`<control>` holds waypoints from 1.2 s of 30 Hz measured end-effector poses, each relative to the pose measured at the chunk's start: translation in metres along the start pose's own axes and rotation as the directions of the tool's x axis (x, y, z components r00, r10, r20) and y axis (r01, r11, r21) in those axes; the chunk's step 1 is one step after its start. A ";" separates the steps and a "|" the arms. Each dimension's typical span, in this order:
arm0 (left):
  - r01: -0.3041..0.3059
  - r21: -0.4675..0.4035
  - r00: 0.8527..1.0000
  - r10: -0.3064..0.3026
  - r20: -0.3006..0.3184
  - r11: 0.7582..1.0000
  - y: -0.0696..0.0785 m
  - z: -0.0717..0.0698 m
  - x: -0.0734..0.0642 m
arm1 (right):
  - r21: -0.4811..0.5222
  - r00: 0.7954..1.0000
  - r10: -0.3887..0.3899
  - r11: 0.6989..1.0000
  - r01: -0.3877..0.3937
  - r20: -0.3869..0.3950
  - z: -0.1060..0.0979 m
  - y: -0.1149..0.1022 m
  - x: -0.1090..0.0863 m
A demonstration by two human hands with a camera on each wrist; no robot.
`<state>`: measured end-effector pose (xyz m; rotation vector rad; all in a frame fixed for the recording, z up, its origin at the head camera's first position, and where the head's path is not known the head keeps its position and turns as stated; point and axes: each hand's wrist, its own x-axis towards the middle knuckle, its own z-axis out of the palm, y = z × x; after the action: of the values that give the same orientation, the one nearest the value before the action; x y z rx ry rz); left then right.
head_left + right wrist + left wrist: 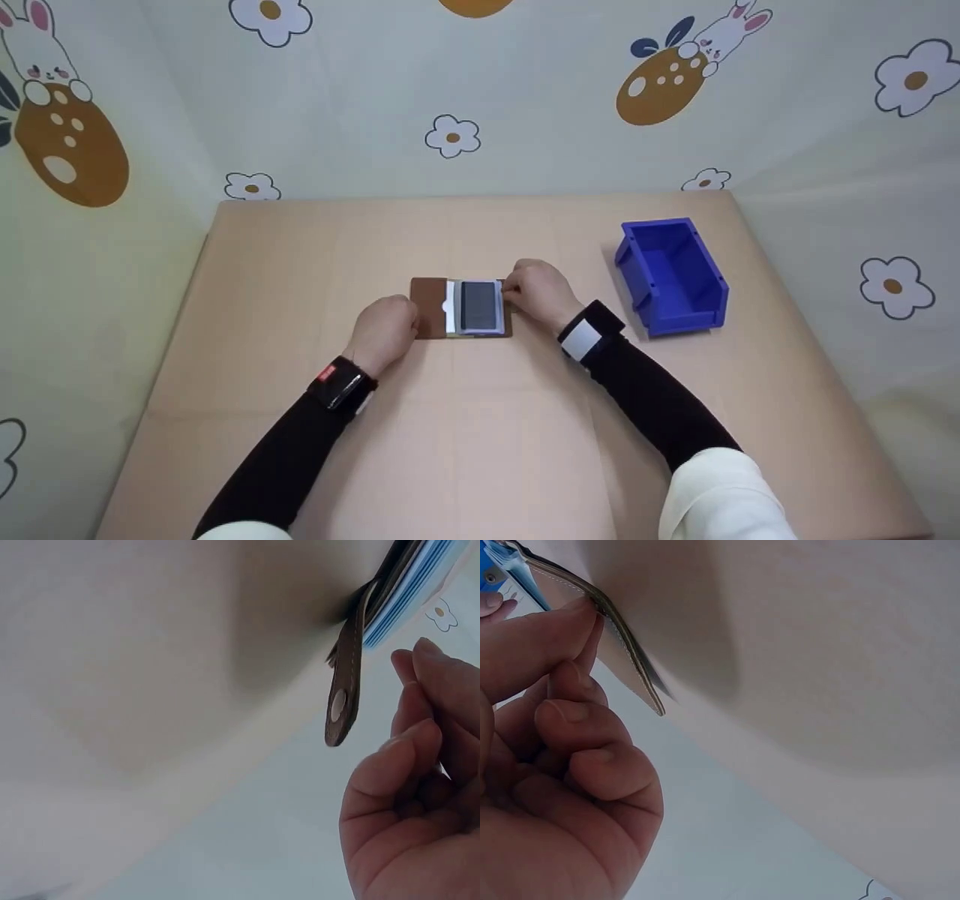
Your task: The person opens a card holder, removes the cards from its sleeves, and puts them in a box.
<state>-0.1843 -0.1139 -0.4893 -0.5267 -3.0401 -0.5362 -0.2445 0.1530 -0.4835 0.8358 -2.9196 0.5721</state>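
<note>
A brown card holder with stitched edges lies open on the table, its stack of card sleeves on the right half. At its left edge, my left hand pinches the cover between thumb and forefinger, as the left wrist view shows. My right hand is beside the right edge of the sleeves, fingers curled and thumb and forefinger tips together. In the right wrist view a small gap separates those tips from the bluish sleeves, and nothing shows between them. A snap strap hangs out below the sleeves.
A blue plastic bin stands at the right rear of the table, beyond my right wrist. Patterned sheeting with flowers and rabbits encloses the back and sides.
</note>
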 end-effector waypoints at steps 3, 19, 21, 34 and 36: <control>0.007 0.002 1.000 -0.007 0.001 1.000 0.001 -0.001 0.000 | -0.025 1.000 -0.016 1.000 0.016 0.002 0.002 -0.003 0.002; -0.015 -0.001 0.999 0.015 -0.030 1.000 0.001 0.000 -0.002 | -0.083 0.999 -0.030 0.996 0.032 0.024 0.010 -0.011 0.005; -0.017 -0.002 0.999 0.017 -0.031 1.000 0.000 0.000 -0.002 | -0.082 0.999 -0.029 0.996 0.031 0.023 0.011 -0.011 0.004; 0.011 0.007 1.000 -0.011 -0.006 1.000 0.002 0.000 -0.002 | -0.057 1.000 -0.010 0.998 0.011 0.022 0.012 -0.012 0.001; 0.005 0.009 1.000 -0.005 -0.015 1.000 0.001 0.001 -0.002 | -0.058 1.000 -0.007 0.998 0.009 0.025 0.012 -0.012 0.001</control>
<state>-0.1823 -0.1131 -0.4898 -0.5130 -3.0291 -0.5236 -0.2390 0.1384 -0.4908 0.8533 -2.9384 0.4767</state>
